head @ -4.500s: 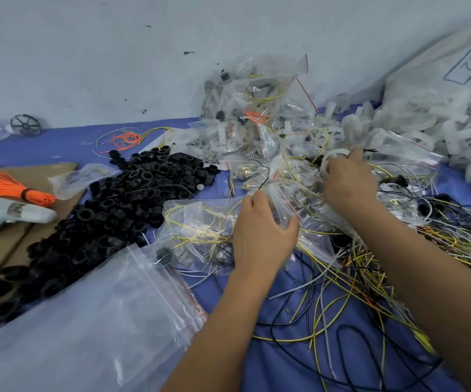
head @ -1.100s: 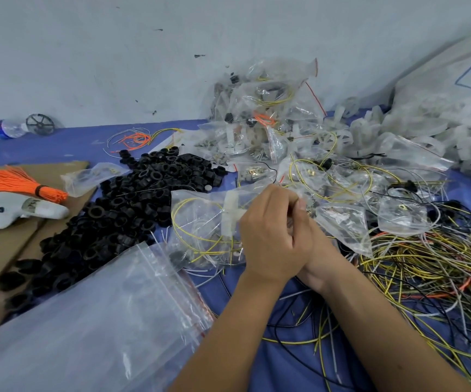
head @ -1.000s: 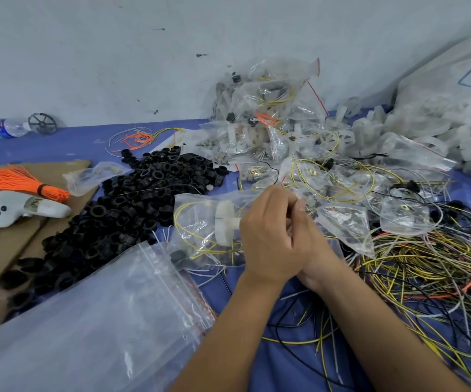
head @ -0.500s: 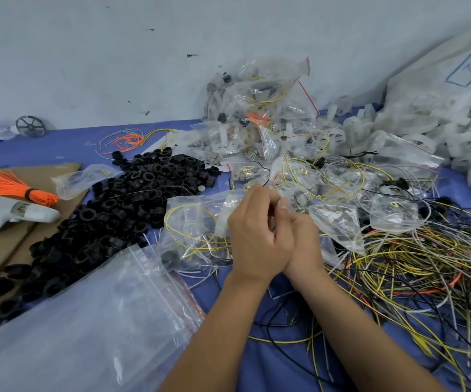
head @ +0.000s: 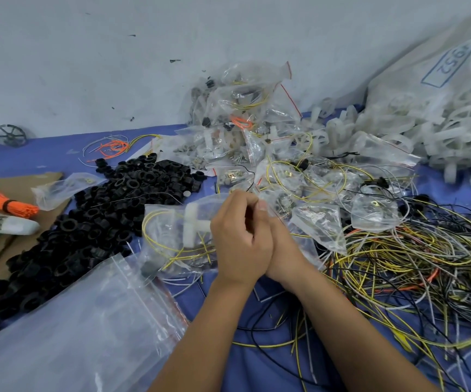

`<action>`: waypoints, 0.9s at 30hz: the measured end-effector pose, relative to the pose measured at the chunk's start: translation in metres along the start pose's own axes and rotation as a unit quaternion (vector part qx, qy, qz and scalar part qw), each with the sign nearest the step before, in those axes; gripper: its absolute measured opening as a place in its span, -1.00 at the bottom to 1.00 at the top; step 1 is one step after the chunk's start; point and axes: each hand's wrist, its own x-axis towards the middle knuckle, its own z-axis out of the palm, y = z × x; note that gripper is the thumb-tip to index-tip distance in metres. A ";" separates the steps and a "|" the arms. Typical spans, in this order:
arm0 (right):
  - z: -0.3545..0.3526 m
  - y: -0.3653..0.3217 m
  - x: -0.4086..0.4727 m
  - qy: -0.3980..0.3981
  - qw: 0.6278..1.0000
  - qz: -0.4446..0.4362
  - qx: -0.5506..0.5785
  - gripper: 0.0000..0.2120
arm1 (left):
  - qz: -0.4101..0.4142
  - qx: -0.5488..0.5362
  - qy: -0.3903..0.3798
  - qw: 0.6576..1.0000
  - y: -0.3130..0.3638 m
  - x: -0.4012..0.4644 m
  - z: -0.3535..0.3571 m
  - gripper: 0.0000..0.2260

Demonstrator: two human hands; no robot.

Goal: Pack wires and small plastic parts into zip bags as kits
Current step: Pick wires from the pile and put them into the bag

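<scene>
Head view, single frame. Both hands meet at centre over the blue-covered table [head: 58, 154]. Left hand [head: 240, 241] sits in front, fingers curled, pinching the right-hand edge of a small clear zip bag [head: 177, 233]. Right hand [head: 282, 250] is pressed against the left, mostly hidden behind it; its thumb tip shows at the same bag edge. It appears to pinch that edge too, but its fingers cannot be seen.

Bag contents: a loop of yellow wire [head: 155, 239] and a white T-shaped plastic part [head: 193, 224]. The bag lies flat, extending leftward from the hands, its long axis roughly left-right. The pinched edge is presumably the zip mouth.

Judgement: sealing step on one kit. The closure runs across the fingertips, so the next press should travel along that edge. The left hand is nearer the bag body and can steady it.

Surroundings:
- pile of black plastic rings [head: 109, 210], left of the bag
- stack of empty clear zip bags with red stripe [head: 81, 329], near left
- heap of filled clear kit bags [head: 245, 117], far centre by the wall
- tangle of yellow, black and grey loose wires [head: 415, 264], right
- white plastic wheels [head: 455, 131], far right

Risk: a wire end caught in the zip would prevent closure.
</scene>
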 end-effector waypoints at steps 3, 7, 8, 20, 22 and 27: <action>-0.008 0.001 0.001 -0.038 0.997 0.009 -0.064 -0.71 | -0.043 -0.004 -0.017 0.999 -0.006 0.003 0.001 -0.85; -0.014 0.000 0.006 0.030 0.996 0.038 -0.079 -0.69 | -0.119 0.020 -0.069 0.990 -0.021 0.008 0.001 -0.85; -0.017 -0.003 0.010 0.063 0.994 0.036 -0.080 -0.71 | -0.138 0.020 -0.078 0.987 -0.024 0.009 0.002 -0.84; -0.133 -0.018 0.141 0.391 0.906 0.113 -0.115 -0.81 | -0.169 0.044 -0.161 0.971 -0.036 0.011 0.011 -0.80; -0.154 -0.009 0.157 0.342 0.910 0.172 -0.160 -0.85 | -0.163 0.051 -0.158 0.973 -0.037 0.011 0.012 -0.79; -0.165 0.002 0.165 0.175 0.930 0.219 -0.237 -0.61 | -0.151 0.055 -0.156 0.974 -0.041 0.009 0.014 -0.76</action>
